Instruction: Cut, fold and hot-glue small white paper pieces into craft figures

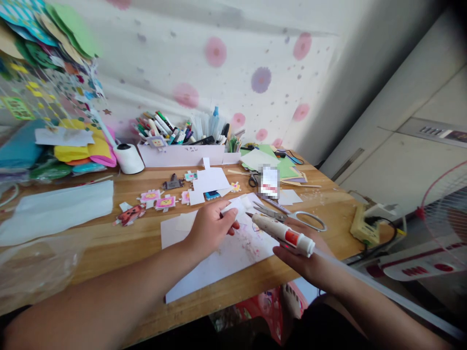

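Observation:
In my right hand (310, 265) is a white hot glue gun (282, 233) with an orange label and a small red light. A long glue stick (383, 289) trails from its back end, and its nozzle points left. My left hand (211, 226) pinches a small white paper piece (230, 212) close to that nozzle. Beneath both hands lies a white sheet (204, 267) marked with pinkish smears. Silver scissors (310, 219) rest just behind the glue gun. Several paper cutouts with pink faces (165, 202) and a red spotted cutout (131, 215) sit beyond my left hand.
A white box of pens (182, 154) stands against the patterned wall cloth, beside a white thread cone (129, 159). Green paper sheets (270, 155) are stacked at the back right. A power strip (365, 223) sits at the table's right edge, near a fan (445, 214).

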The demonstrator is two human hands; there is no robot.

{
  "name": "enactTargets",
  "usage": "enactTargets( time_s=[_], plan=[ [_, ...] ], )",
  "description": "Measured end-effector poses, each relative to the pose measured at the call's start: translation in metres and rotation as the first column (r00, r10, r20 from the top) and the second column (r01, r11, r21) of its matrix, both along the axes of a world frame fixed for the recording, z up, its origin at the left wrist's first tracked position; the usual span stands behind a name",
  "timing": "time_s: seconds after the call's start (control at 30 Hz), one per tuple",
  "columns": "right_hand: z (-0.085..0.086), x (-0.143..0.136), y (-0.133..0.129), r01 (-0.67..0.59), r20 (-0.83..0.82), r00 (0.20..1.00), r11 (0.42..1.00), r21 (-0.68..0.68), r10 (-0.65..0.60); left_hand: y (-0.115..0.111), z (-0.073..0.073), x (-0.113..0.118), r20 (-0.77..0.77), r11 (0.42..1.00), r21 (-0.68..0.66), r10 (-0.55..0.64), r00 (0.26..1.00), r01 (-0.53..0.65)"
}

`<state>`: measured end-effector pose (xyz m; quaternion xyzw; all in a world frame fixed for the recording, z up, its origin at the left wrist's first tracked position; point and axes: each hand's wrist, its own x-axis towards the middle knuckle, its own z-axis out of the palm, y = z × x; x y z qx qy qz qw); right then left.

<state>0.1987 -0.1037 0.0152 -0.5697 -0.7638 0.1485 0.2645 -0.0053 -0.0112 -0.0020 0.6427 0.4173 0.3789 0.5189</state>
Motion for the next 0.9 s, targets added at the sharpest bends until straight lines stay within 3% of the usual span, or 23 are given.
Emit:
enactTargets(
  time_s=[0.1, 0.2, 0.23, 0.3, 0.4, 0.47, 0.57, 0.7, 0.9],
  plan=[
    [-0.001, 0.012, 0.002, 0.038, -0.023, 0.999, 0.999, 0.021, -0.038, 0.001, 0.001, 0.001, 0.085, 0.995, -0.099, 0.028, 0.996, -0.019],
    [-0.003, 0.044, 0.016, 0.282, -0.17, 0.945, 0.959, -0.013, -0.28, 0.002, 0.0, 0.003, 0.157, 0.979, -0.204, 0.058, 0.986, -0.025],
    [-0.004, 0.058, 0.023, 0.421, -0.214, 0.881, 0.906, -0.048, -0.421, 0.002, -0.001, 0.004, 0.169, 0.973, -0.23, 0.06, 0.984, -0.02],
    [-0.005, 0.091, 0.041, 0.708, -0.172, 0.665, 0.687, -0.163, -0.726, 0.002, -0.003, 0.004, 0.177, 0.965, -0.264, 0.047, 0.983, 0.001],
    [-0.01, 0.136, 0.064, 0.829, -0.085, 0.518, 0.524, -0.198, -0.851, 0.001, -0.006, 0.005, 0.178, 0.959, -0.281, 0.012, 0.984, 0.039],
    [-0.017, 0.159, 0.073, 0.849, -0.027, 0.481, 0.473, -0.236, -0.876, 0.001, -0.007, 0.004, 0.175, 0.958, -0.282, -0.003, 0.985, 0.053],
    [-0.031, 0.178, 0.078, 0.844, 0.044, 0.481, 0.45, -0.291, -0.875, 0.003, -0.007, 0.005, 0.165, 0.957, -0.286, -0.009, 0.986, 0.056],
    [-0.046, 0.189, 0.081, 0.827, 0.118, 0.521, 0.466, -0.313, -0.845, 0.004, -0.007, 0.005, 0.167, 0.955, -0.288, -0.016, 0.986, 0.065],
    [-0.049, 0.194, 0.075, 0.824, 0.252, 0.56, 0.498, -0.269, -0.789, 0.001, -0.006, 0.005, 0.161, 0.957, -0.283, -0.02, 0.987, 0.066]
  ],
)
